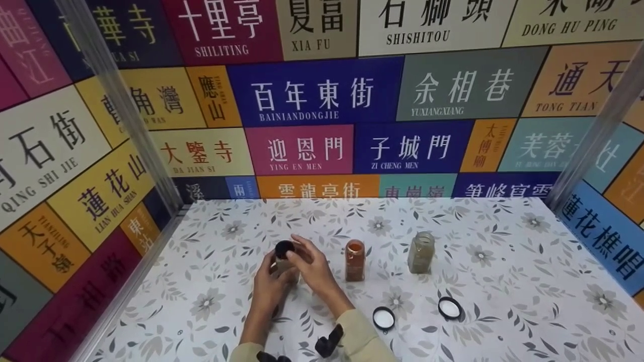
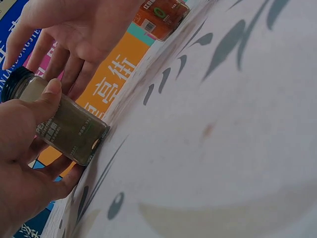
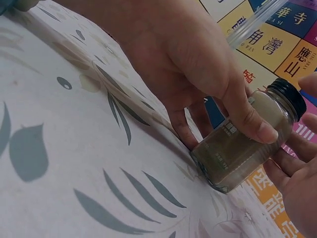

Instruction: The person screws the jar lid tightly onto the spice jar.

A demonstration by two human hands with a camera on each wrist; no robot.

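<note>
My left hand [image 1: 271,284] grips a glass spice jar [image 2: 69,124] of grey-brown powder around its body, thumb across the near side. The jar stands upright on the table with its black lid [image 1: 284,249] on. Close around the lid hovers my right hand [image 1: 312,264], its fingers spread and fairly straight; in the right wrist view its fingers [image 3: 292,163] lie beside the jar without curling round it. To the right stands an uncapped jar of orange-red powder [image 1: 355,264].
Farther right is another uncapped jar of greenish-grey contents [image 1: 421,254]. Two black-rimmed lids, one left [image 1: 384,318] and one right [image 1: 450,307], lie with white insides up on the flower-patterned table [image 1: 528,281]. Sign-covered walls [image 1: 322,95] enclose the back and sides.
</note>
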